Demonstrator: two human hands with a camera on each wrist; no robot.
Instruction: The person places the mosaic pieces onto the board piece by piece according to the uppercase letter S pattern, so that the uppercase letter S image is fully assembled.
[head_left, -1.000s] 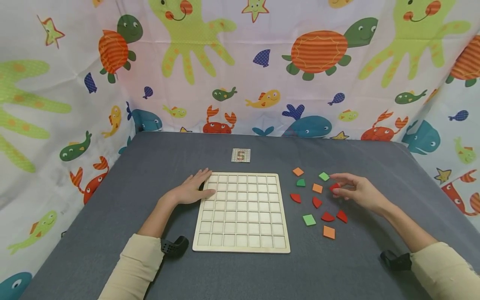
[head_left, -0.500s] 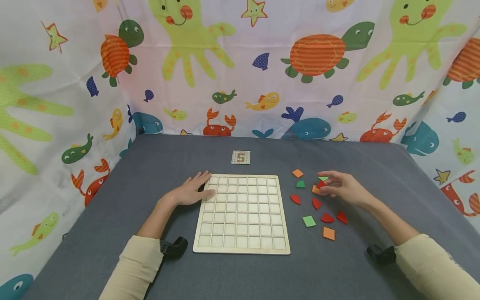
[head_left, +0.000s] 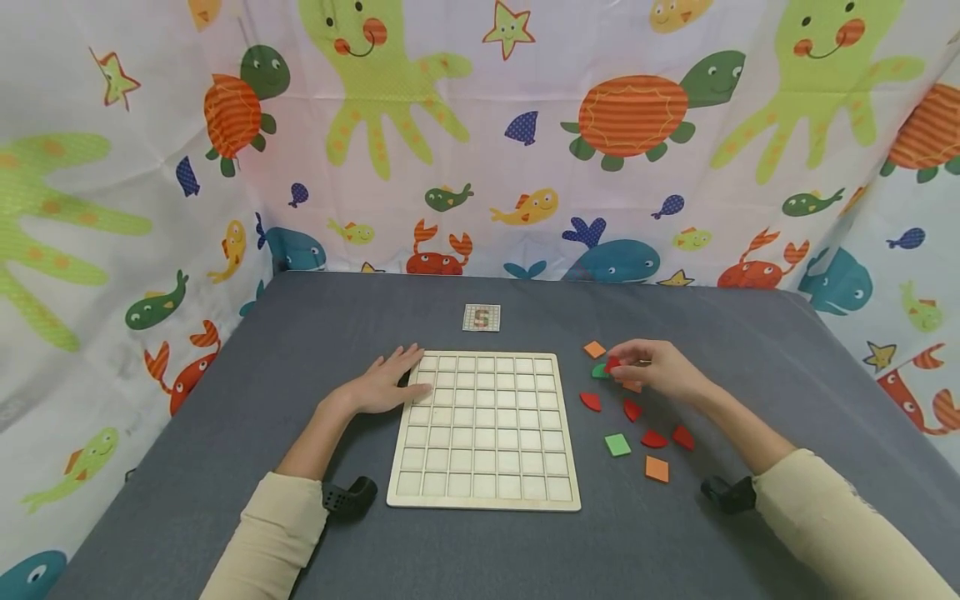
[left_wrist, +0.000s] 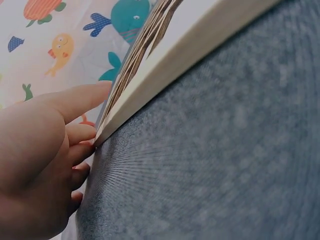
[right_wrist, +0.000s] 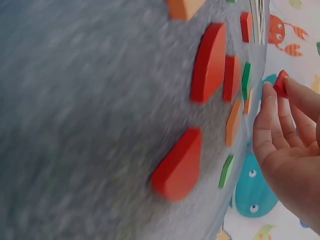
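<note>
My left hand (head_left: 381, 385) rests on the upper left corner of a pale wooden grid board (head_left: 483, 503), fingers extended and thumb over the edge squares. The left wrist view shows the thumb at the raised edge of the board (left_wrist: 150, 82). Between thumb and fingertips, my right hand (head_left: 660, 367) pinches a small red piece (head_left: 612, 366), which is held up off the cloth in the right wrist view. Directly by that hand in the head view are a dark green piece (head_left: 598, 372) and a partly covered orange piece (head_left: 632, 387).
Several loose red wedge pieces (head_left: 653, 439), a light green square (head_left: 618, 445) and an orange square (head_left: 656, 469) lie right of the board on grey cloth. A small card (head_left: 482, 317) with a coloured S-like pattern lies behind the board. A sea-animal curtain (head_left: 450, 125) encloses the table.
My right hand has moved left with the red piece, passing over the light green and orange pieces toward the dark green one. The left hand stays on the board.
</note>
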